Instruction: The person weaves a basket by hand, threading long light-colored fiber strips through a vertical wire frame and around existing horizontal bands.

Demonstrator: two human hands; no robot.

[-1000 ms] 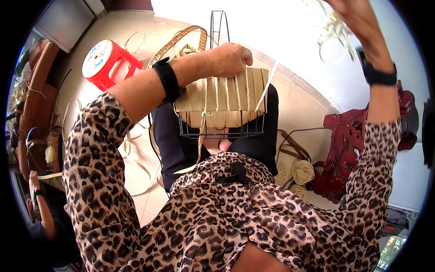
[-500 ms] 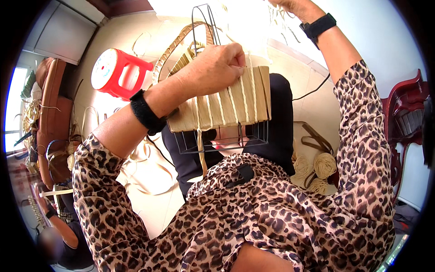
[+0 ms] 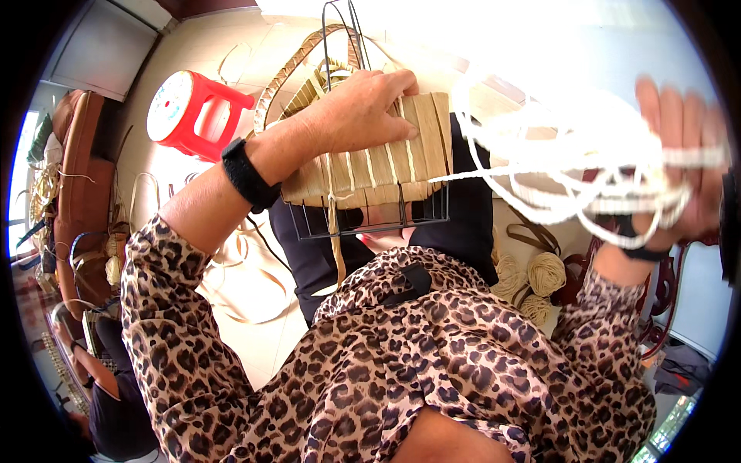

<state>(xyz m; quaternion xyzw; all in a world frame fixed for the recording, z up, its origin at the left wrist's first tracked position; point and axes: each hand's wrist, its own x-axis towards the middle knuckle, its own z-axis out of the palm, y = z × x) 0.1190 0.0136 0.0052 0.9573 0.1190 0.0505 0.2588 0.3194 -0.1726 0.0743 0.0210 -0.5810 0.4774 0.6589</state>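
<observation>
On my lap sits a black wire-frame basket (image 3: 367, 231) wrapped in flat tan strips (image 3: 363, 171), with cream cord stitches running down its side. My left hand (image 3: 374, 108) grips the upper edge, thumb on the near face and fingers over the top. A cream cord (image 3: 494, 171) runs taut from the panel's lower right edge to a loose bundle of loops at my right hand (image 3: 683, 143). That hand is raised at the far right, blurred by motion, the cord lying across its fingers. A tan strip tail (image 3: 336, 247) hangs from the basket's front.
A red plastic stool (image 3: 197, 116) stands left of the basket. Balls of cream cord (image 3: 546, 274) and a brown strap (image 3: 532, 231) lie on the right. Loose strips (image 3: 251, 285) curl on the floor. Another person (image 3: 116, 393) sits at the lower left.
My right hand has swung from the upper right down and outward, drawing the cord taut to the right. My left hand has changed from a pinch to a grip on the basket edge.
</observation>
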